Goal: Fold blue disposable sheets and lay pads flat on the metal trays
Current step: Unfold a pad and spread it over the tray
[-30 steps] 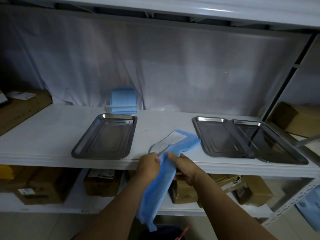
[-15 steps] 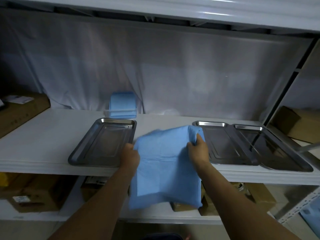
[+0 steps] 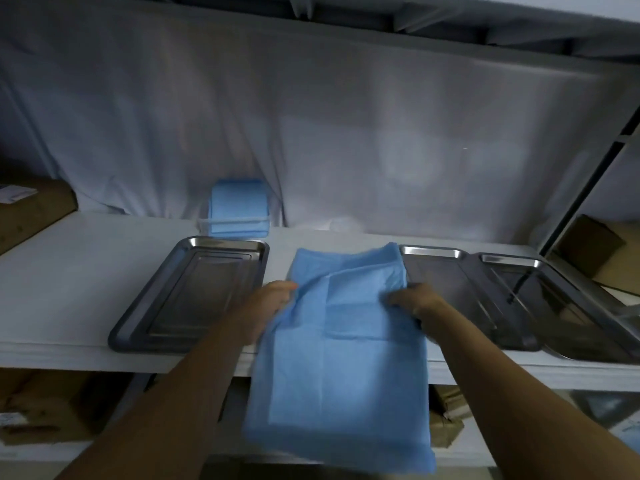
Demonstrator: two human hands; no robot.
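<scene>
A blue disposable sheet [image 3: 349, 341] lies spread over the shelf's front edge, its far part on the shelf and its near part hanging down. My left hand [image 3: 268, 308] grips its left side and my right hand [image 3: 417, 301] grips its right side. One metal tray [image 3: 194, 292] sits left of the sheet. Two overlapping metal trays [image 3: 460, 292] [image 3: 568, 306] sit to its right. All three hold nothing.
A stack of folded blue sheets [image 3: 239, 209] stands at the back of the white shelf [image 3: 69, 271], against a white cloth backdrop. Cardboard boxes sit at far left [image 3: 31, 209], far right [image 3: 595, 251] and on the lower shelf.
The bunched sheet has been opened out wide between both hands and lowered, its top part now lying on the shelf between the trays.
</scene>
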